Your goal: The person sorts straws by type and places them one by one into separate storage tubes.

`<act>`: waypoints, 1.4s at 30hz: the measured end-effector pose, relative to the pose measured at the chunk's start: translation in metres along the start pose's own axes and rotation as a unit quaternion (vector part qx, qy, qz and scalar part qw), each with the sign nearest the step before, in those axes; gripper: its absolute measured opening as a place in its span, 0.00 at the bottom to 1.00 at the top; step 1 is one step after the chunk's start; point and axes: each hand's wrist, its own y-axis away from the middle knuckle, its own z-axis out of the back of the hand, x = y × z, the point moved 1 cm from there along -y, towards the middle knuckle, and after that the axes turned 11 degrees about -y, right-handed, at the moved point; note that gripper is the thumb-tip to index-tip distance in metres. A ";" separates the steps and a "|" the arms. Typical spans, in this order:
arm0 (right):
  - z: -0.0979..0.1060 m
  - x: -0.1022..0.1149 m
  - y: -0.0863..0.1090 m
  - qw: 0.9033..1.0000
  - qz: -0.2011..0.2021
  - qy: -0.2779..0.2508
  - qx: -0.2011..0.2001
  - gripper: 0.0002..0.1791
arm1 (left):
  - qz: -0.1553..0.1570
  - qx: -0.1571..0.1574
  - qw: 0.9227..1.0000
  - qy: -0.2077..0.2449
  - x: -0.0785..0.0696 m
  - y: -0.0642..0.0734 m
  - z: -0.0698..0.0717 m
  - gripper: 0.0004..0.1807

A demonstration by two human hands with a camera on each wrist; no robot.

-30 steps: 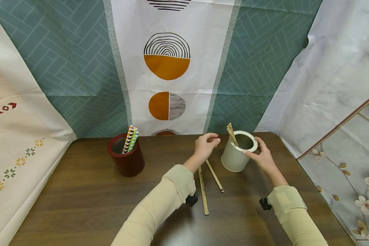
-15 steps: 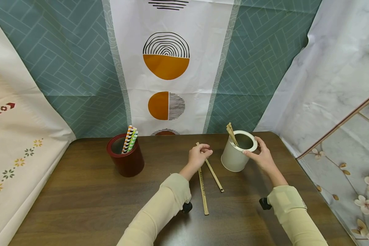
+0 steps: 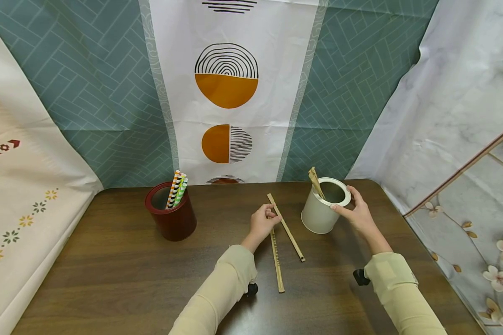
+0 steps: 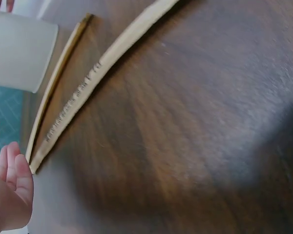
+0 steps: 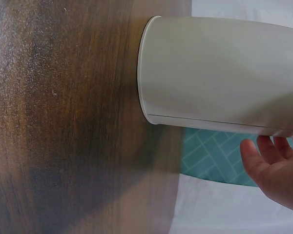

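My left hand (image 3: 263,221), fingers loosely bent, is over the far end of a slim tan paper-wrapped stick (image 3: 278,265) with dark print. A second wrapped stick (image 3: 292,239) slants beside it, its middle close to my fingertips. In the left wrist view the hand (image 4: 10,190) shows nothing between its fingers, and both sticks lie flat on the wood. My right hand (image 3: 358,216) holds the rim of a cream can (image 3: 322,216), thumb at the near side and fingers at the far side. Tan wrapped sticks (image 3: 316,181) stand up inside the can, leaning left.
A dark red can (image 3: 173,223) with several striped paper straws (image 3: 177,190) stands at the back left of the brown wooden table (image 3: 121,270). Patterned cloth (image 3: 234,93) hangs behind the table's far edge, with more drapes at both sides.
My left hand has drawn back from near the cream can, leftward and toward me, uncovering the far end of the second stick. The right hand and both cans stay put.
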 end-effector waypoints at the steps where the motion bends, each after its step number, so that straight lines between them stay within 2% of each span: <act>1: 0.000 0.000 0.000 1.000 0.000 -0.001 0.000 0.42 | -0.002 -0.001 1.000 -0.006 0.002 0.000 -0.001 0.23; 7: 0.000 0.001 0.000 1.000 -0.001 -0.002 0.000 0.42 | -0.005 0.002 0.999 -0.037 0.012 0.004 -0.004 0.25; 13: 0.000 0.002 -0.001 1.000 0.000 -0.003 0.000 0.42 | -0.006 -0.005 0.997 -0.082 0.014 0.006 -0.007 0.26; 20: -0.001 0.001 -0.002 1.000 0.007 0.000 -0.002 0.41 | -0.016 -0.015 0.986 -0.165 0.015 0.008 -0.011 0.24; 23: -0.001 0.001 -0.002 1.000 0.009 0.003 -0.003 0.41 | -0.017 -0.023 0.982 -0.187 0.015 0.009 -0.012 0.24; 30: 0.000 0.002 -0.001 1.000 0.004 -0.001 0.002 0.42 | -0.014 -0.024 0.979 -0.201 0.014 0.011 -0.009 0.24; 37: 0.000 0.001 0.000 1.000 0.002 -0.007 0.002 0.42 | -0.015 -0.009 0.979 -0.203 0.015 0.011 -0.006 0.17; 42: 0.000 0.001 0.000 1.000 0.000 -0.004 0.000 0.43 | -0.008 0.001 0.980 -0.201 0.017 0.011 -0.004 0.20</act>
